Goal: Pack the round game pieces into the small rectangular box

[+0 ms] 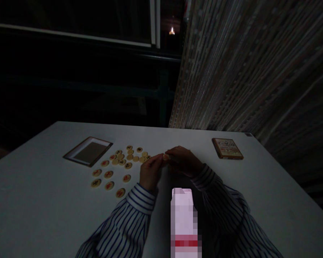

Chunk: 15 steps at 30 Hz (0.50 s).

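Observation:
My left hand and my right hand meet over the middle of the white table. Between their fingertips is a small round Chinese chess piece, partly covered by the fingers; both hands are closed on it. Left of my hands lie several loose round wooden pieces. Some carry red characters, like the piece near my left cuff, others dark ones, like the piece at the left. Several show plain tops, such as the piece in the cluster.
An open shallow box part lies at the table's left. Its likely lid, printed with dark characters, lies at the right. A lit phone, blurred out, is below my hands. A string curtain hangs beyond the white table.

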Motion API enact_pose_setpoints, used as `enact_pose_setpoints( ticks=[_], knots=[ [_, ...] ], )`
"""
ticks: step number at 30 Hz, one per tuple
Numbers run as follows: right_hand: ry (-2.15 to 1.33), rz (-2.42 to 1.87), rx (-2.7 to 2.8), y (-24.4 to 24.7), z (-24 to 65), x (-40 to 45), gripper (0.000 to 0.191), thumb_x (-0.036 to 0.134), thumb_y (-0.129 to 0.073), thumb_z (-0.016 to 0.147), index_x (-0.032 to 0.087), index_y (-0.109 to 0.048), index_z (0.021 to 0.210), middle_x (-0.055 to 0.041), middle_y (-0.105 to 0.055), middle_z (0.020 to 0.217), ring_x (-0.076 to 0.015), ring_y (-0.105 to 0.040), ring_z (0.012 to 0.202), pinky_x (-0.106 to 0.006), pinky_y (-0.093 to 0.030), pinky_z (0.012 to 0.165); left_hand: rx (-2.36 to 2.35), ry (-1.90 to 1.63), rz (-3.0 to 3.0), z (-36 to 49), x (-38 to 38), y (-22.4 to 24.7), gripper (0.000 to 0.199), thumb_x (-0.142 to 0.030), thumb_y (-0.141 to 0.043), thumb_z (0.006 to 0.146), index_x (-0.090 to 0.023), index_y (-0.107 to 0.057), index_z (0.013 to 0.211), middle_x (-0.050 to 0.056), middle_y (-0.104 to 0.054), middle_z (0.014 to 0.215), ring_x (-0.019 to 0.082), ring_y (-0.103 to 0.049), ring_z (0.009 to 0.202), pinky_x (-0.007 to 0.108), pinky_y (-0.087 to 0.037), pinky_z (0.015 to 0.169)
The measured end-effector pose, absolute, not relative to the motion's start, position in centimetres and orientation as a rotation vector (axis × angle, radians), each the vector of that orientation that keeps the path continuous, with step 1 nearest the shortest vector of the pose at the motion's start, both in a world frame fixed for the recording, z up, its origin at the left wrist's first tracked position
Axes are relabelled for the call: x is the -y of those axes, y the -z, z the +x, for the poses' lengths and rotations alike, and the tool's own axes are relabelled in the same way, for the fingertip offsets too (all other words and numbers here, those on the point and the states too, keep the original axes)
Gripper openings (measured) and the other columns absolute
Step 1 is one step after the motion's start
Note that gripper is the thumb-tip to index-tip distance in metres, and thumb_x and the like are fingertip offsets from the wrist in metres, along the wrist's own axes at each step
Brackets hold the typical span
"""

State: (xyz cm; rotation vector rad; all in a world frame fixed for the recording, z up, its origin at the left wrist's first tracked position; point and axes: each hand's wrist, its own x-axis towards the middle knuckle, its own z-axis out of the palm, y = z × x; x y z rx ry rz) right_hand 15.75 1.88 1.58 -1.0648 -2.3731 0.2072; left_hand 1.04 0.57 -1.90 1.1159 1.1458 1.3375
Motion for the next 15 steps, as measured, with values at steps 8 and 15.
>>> enact_pose_setpoints(
  ticks=[8,15],
  knots=[
    [-0.142,-1.249,2.48,-2.2,16.2,-2.2,0.039,0.039,-0.028,0.087,0.015,-0.058,0.088,-0.0056,-0.062,0.081,-0.0134,-0.053,0.077,-0.025,-0.034,0.07,-1.26,-1.334,1.22,0.9,-0.8,2.4,0.027,-0.033,-0.055,0.069,-0.014,-0.064,0.085,0.006,-0.066,0.085,0.016,-0.059,0.081,0.028,-0.046,0.075],
    [-0.192,-1.656,2.554,-2.1,18.7,-3.3,0.032,0.032,-0.034,0.084,0.017,-0.059,0.096,-0.006,-0.064,0.091,-0.0144,-0.057,0.081,-0.022,-0.036,0.067,-1.329,-1.327,1.321,1.1,-0.9,3.1,0.025,-0.034,-0.055,0.068,-0.013,-0.064,0.079,0.005,-0.066,0.073,0.015,-0.059,0.068,0.028,-0.047,0.065]
  ],
)
